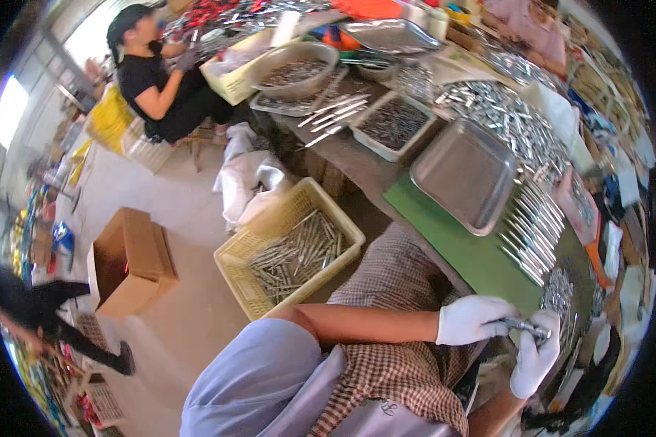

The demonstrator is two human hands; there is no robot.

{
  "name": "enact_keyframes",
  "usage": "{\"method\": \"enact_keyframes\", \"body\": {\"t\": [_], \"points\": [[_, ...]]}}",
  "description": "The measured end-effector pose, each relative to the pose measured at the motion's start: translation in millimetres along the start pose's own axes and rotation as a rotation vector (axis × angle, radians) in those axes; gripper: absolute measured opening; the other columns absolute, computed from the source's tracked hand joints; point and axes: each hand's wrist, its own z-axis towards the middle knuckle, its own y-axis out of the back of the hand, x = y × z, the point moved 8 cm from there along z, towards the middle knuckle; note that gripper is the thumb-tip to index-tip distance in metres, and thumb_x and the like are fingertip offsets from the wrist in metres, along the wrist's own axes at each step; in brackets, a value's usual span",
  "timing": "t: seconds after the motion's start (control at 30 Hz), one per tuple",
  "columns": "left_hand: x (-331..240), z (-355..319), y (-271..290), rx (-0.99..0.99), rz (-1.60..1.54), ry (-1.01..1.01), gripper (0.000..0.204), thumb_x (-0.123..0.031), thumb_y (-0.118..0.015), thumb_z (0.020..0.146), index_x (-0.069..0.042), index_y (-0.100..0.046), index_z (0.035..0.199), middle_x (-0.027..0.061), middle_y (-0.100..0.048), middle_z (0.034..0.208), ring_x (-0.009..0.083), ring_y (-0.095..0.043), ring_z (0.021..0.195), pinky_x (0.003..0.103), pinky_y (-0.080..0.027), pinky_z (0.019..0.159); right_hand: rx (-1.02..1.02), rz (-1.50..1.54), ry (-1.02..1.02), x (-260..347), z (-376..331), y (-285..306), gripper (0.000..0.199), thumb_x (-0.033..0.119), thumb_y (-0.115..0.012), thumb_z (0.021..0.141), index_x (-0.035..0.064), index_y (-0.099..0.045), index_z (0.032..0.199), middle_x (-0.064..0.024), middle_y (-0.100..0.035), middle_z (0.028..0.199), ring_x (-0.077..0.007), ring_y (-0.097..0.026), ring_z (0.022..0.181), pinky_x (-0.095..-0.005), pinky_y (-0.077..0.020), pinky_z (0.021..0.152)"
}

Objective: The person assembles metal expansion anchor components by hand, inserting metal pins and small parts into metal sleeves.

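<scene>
White gloves cover both hands, which meet over my lap at the near edge of the workbench. My left hand (pixel 472 320) is closed around one end of a shiny metal rod-shaped piece (pixel 523 326). The fingers of my right hand (pixel 538 355) grip its other end; they hide part of it. On the green mat (pixel 444 226) beyond my hands lies a row of slim metal rods (pixel 533 229), side by side. A pile of small shiny metal parts (pixel 557 293) sits beside my right hand.
A metal tray (pixel 465 175) rests on the mat, next to a container of dark small parts (pixel 393 124) and heaped metal pieces (pixel 503 120). A yellow basket (pixel 233 273) of metal rods stands left of my lap. A cardboard box (pixel 135 262) is on the floor; other people work nearby.
</scene>
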Motion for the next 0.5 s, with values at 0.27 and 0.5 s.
{"method": "enact_keyframes", "body": {"t": [0.27,0.5], "points": [[6,-3,10,-0.104,-0.009,-0.071,0.039,-0.031,-0.058,0.093,-0.005,-0.055,0.121,0.0177,-0.06,0.107,0.0382,-0.059,0.102,0.044,-0.048,0.087,0.062,0.13,-0.143,-24,-1,-15,0.038,-0.008,-0.045,0.071,-0.0058,-0.058,0.106,-0.0068,-0.053,0.096,-0.014,-0.05,0.086,-0.0262,-0.0428,0.082],[9,-3,5,0.026,-0.121,0.052,0.052,-0.042,-0.064,0.088,-0.006,-0.054,0.124,0.0167,-0.061,0.107,0.0362,-0.061,0.099,0.042,-0.049,0.086,-0.063,-0.157,0.008,2,-6,1,0.02,-0.003,-0.051,0.077,-0.0031,-0.058,0.096,-0.0054,-0.053,0.089,-0.0137,-0.051,0.08,-0.0262,-0.0433,0.076]]}}
